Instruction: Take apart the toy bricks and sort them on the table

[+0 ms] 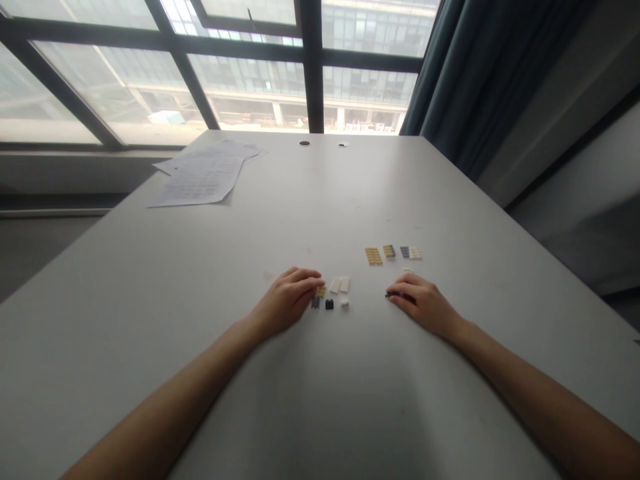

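My left hand point(290, 298) rests on the white table point(210, 280) with its fingers curled together, their tips pinching or touching a small tan brick point(321, 291). Beside it lie a grey brick point(315, 303), a black brick point(329, 305), a tiny white piece point(345, 303) and two white plates point(339, 285). My right hand point(423, 301) lies to the right, fingers closed on a small dark piece point(393, 295). Beyond it sit a tan plate point(373, 256), a tan-and-grey plate point(389, 251) and a grey-and-white plate point(410, 253).
Sheets of printed paper point(205, 175) lie at the far left of the table. Two small round holes point(305, 143) sit near the far edge. A large window is behind the table and a dark curtain point(480, 73) hangs at the right.
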Motion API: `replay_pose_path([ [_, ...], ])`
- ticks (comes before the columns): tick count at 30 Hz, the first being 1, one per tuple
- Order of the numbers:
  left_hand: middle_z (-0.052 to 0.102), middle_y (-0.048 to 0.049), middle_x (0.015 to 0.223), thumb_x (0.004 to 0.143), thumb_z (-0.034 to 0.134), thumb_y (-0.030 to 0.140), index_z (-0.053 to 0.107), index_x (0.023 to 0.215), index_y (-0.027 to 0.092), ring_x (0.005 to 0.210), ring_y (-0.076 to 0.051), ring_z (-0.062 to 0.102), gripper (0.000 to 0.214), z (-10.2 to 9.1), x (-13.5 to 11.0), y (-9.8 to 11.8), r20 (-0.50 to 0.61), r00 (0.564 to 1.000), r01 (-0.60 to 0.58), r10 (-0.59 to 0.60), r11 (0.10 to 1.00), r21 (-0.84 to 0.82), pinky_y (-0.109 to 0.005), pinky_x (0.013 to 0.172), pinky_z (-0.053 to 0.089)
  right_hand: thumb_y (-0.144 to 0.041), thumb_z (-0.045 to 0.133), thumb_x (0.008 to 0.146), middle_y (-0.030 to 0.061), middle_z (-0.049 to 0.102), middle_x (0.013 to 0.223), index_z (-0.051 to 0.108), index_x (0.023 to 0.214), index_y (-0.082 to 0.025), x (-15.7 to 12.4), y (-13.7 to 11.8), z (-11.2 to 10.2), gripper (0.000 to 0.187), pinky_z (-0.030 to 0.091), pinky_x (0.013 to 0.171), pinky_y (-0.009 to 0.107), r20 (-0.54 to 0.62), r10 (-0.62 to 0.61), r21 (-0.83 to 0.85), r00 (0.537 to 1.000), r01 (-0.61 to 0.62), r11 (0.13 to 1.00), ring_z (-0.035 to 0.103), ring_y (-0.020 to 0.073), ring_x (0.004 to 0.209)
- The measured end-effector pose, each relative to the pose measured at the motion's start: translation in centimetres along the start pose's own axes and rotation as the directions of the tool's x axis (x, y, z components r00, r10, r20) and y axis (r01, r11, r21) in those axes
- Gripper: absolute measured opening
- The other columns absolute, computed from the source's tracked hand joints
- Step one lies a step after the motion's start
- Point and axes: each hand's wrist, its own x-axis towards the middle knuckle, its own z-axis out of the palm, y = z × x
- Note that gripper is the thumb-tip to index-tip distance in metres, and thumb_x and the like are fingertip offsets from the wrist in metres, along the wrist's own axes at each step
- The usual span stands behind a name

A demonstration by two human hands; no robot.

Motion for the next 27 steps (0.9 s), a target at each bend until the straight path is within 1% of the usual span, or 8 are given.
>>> replay_pose_path([
  [3, 0.066, -0.0082, 0.114, 0.092, 0.048, 0.025, 0.068, 0.108, 0.021, 0.102, -0.021, 0.057, 0.026, 0.0, 1.0, 0.3, 0.011, 1.0, 0.015, -0.015, 1.0, -0.001, -0.038, 0.093, 0.048, -0.026, 0.058, 0.088, 0.0067, 0.067, 0.094, 0.07, 0.093, -0.022, -0.9, 0.9, -0.9, 0.014, 0.053, 0.082, 0.034, -0.035, 0.046, -0.028, 0.998, -0.047, 0.999, 0.064, 0.0202, 0.088],
  [5, 0.067, -0.0078, 0.114, 0.09, 0.052, 0.027, 0.068, 0.109, 0.022, 0.103, -0.022, 0.057, 0.025, 0.0, 2.2, 0.7, 0.048, 0.999, 0.005, -0.005, 1.0, -0.005, -0.039, 0.094, 0.048, -0.027, 0.058, 0.088, 0.0065, 0.067, 0.095, 0.07, 0.093, -0.022, -1.4, 1.3, -1.2, 0.014, 0.053, 0.081, 0.035, -0.057, 0.079, -0.043, 0.995, -0.081, 0.996, 0.064, 0.0207, 0.088],
  [7, 0.067, -0.0071, 0.114, 0.088, 0.056, 0.03, 0.068, 0.11, 0.023, 0.103, -0.022, 0.058, 0.026, 0.1, 3.4, 1.0, 0.121, 0.992, -0.019, 0.021, 1.0, -0.015, -0.04, 0.095, 0.047, -0.028, 0.058, 0.088, 0.0063, 0.067, 0.094, 0.07, 0.093, -0.023, -1.6, 1.5, -1.4, 0.014, 0.054, 0.08, 0.034, -0.071, 0.1, -0.048, 0.992, -0.103, 0.993, 0.065, 0.0208, 0.087],
  [10, 0.067, -0.0062, 0.114, 0.084, 0.06, 0.03, 0.068, 0.11, 0.025, 0.104, -0.023, 0.058, 0.028, 0.1, 4.9, 1.2, 0.239, 0.97, -0.026, 0.03, 0.999, -0.023, -0.04, 0.095, 0.047, -0.028, 0.058, 0.088, 0.0062, 0.067, 0.092, 0.07, 0.093, -0.023, -1.8, 1.6, -1.5, 0.014, 0.054, 0.078, 0.033, -0.087, 0.105, -0.047, 0.991, -0.11, 0.993, 0.065, 0.0205, 0.086],
  [13, 0.068, -0.005, 0.114, 0.081, 0.064, 0.026, 0.068, 0.109, 0.025, 0.105, -0.023, 0.058, 0.029, 0.3, 5.5, 1.0, 0.302, 0.953, -0.02, 0.024, 1.0, -0.018, -0.037, 0.094, 0.048, -0.027, 0.059, 0.087, 0.0066, 0.066, 0.092, 0.07, 0.093, -0.021, -1.8, 1.5, -1.4, 0.014, 0.054, 0.078, 0.033, -0.086, 0.11, -0.045, 0.99, -0.114, 0.992, 0.064, 0.0205, 0.086],
  [17, 0.069, -0.0041, 0.11, 0.079, 0.064, 0.022, 0.069, 0.106, 0.023, 0.101, -0.022, 0.059, 0.028, 0.6, 5.6, 1.0, 0.301, 0.954, 0.0, 0.006, 1.0, -0.019, -0.034, 0.091, 0.048, -0.026, 0.059, 0.087, 0.0065, 0.066, 0.092, 0.07, 0.094, -0.021, -1.7, 1.5, -1.4, 0.014, 0.053, 0.078, 0.033, -0.08, 0.115, -0.033, 0.99, -0.118, 0.992, 0.064, 0.0201, 0.085],
  [22, 0.07, -0.0043, 0.101, 0.077, 0.065, 0.023, 0.069, 0.103, 0.022, 0.093, -0.021, 0.062, 0.026, 0.9, 6.0, 1.7, 0.283, 0.957, 0.057, -0.057, 0.998, 0.006, -0.032, 0.087, 0.05, -0.027, 0.059, 0.087, 0.0062, 0.066, 0.092, 0.07, 0.094, -0.022, -1.8, 1.6, -1.4, 0.014, 0.053, 0.077, 0.033, -0.085, 0.121, -0.021, 0.989, -0.123, 0.992, 0.064, 0.0198, 0.084],
  [27, 0.07, -0.0042, 0.099, 0.079, 0.063, 0.024, 0.07, 0.098, 0.022, 0.093, -0.021, 0.062, 0.021, 1.3, 6.6, 2.1, 0.28, 0.959, 0.028, -0.031, 0.999, 0.015, -0.033, 0.086, 0.05, -0.026, 0.06, 0.086, 0.0062, 0.066, 0.093, 0.07, 0.094, -0.022, -1.8, 1.7, -1.3, 0.014, 0.053, 0.078, 0.033, -0.077, 0.134, -0.014, 0.988, -0.135, 0.991, 0.063, 0.0199, 0.085],
])
